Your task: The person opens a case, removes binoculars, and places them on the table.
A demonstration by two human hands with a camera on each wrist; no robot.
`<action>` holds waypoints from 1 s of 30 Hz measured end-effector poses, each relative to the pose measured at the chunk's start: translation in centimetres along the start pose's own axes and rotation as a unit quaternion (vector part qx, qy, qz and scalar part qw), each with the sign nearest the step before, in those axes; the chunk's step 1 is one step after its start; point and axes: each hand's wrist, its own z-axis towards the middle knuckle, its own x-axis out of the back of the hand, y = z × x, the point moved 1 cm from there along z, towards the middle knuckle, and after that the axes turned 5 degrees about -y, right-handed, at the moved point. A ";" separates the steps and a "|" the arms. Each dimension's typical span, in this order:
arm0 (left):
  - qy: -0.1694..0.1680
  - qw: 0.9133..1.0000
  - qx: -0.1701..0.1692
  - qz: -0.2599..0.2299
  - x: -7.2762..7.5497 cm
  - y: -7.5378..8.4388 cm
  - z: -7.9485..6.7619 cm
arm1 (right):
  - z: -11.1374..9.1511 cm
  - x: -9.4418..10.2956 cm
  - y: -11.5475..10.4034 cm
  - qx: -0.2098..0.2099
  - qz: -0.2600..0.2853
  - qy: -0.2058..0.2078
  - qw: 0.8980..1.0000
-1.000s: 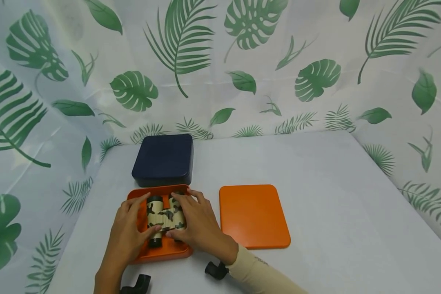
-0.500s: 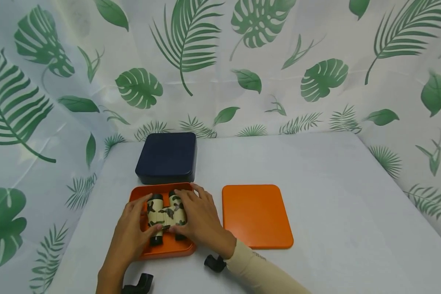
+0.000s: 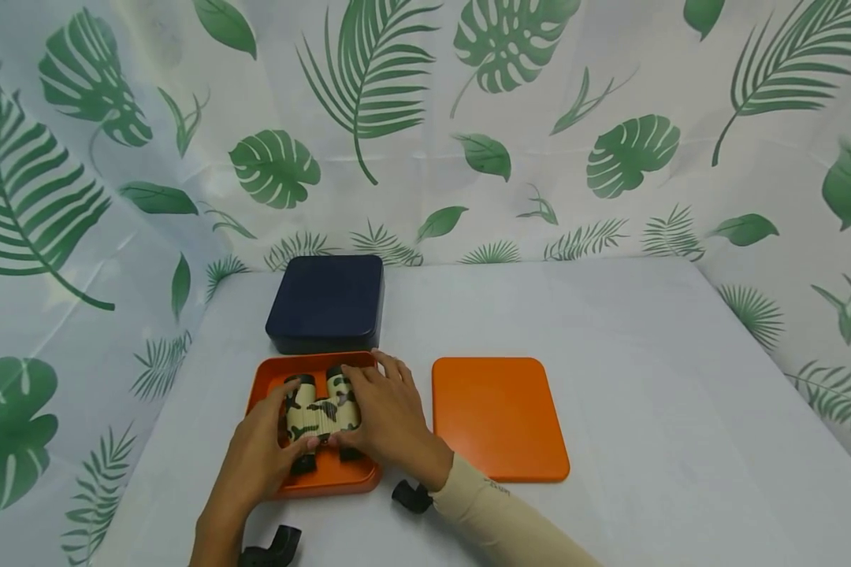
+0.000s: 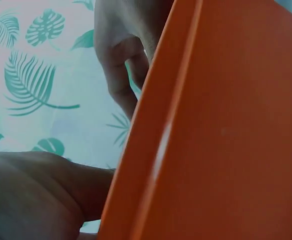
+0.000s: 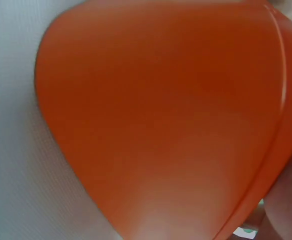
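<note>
Camouflage-patterned binoculars [image 3: 321, 416] with black ends lie within the open orange box [image 3: 326, 484]. My left hand [image 3: 258, 445] grips their left barrel, thumb near the lower end and fingers along the outer side. From the other side my right hand [image 3: 390, 421] holds the right barrel, its thumb close to the left one. In the left wrist view the box's outer wall [image 4: 226, 125] hides the binoculars, and part of the left hand [image 4: 40, 187] shows beyond the rim. The right wrist view is mostly filled by the box wall [image 5: 161, 110].
A dark navy box [image 3: 326, 303] stands just behind the orange one. To the right, a flat orange lid [image 3: 499, 417] lies on the white table [image 3: 631, 378]. Leaf-print cloth [image 3: 411, 173] surrounds the table at the back and sides. Black wrist mounts [image 3: 413, 496] sit under the wrists.
The left hand has shifted right and closer around the left barrel, uncovering more of the box's left rim. The right hand keeps its hold. The head view has turned slightly.
</note>
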 end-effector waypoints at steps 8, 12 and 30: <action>0.007 1.000 0.020 -0.017 -0.2 0.1 0.2 | 0.2 -0.3 0.4 -0.002 0.021 -0.004 1.000; 0.014 0.999 0.024 -0.016 0.0 0.4 0.1 | 0.3 -0.5 0.7 0.000 0.051 0.006 0.999; 0.067 0.996 -0.030 -0.042 2.3 2.9 -1.5 | -1.0 2.8 0.9 0.027 0.199 0.048 0.979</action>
